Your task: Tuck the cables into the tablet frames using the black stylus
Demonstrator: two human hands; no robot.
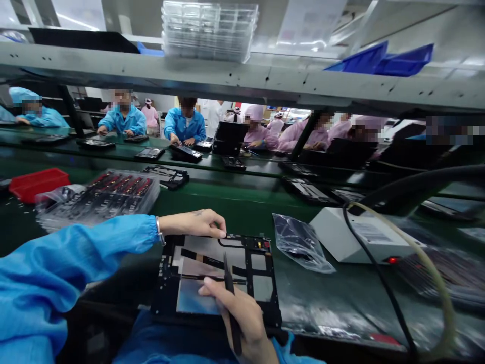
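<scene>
A black tablet frame (166, 283) with silvery panels and dark flat cables lies before me at the bench's near edge. My right hand (242, 313) is closed around dark tweezers (229, 280), whose tips point away from me over the frame's middle. At the frame's far edge, my left hand (200, 223) has its fingers bent together, touching or just over the rim. Whether anything small sits between those fingertips is hidden. Near the frame's upper right corner is a small board (261, 244) with red and yellow parts.
Stacked clear trays (113, 194) of parts and a red bin (40, 184) stand left. To the right are a plastic bag (299, 242), a white box (359, 235) and a cable (373, 258). A shelf (212, 76) spans overhead. Several co-workers sit opposite.
</scene>
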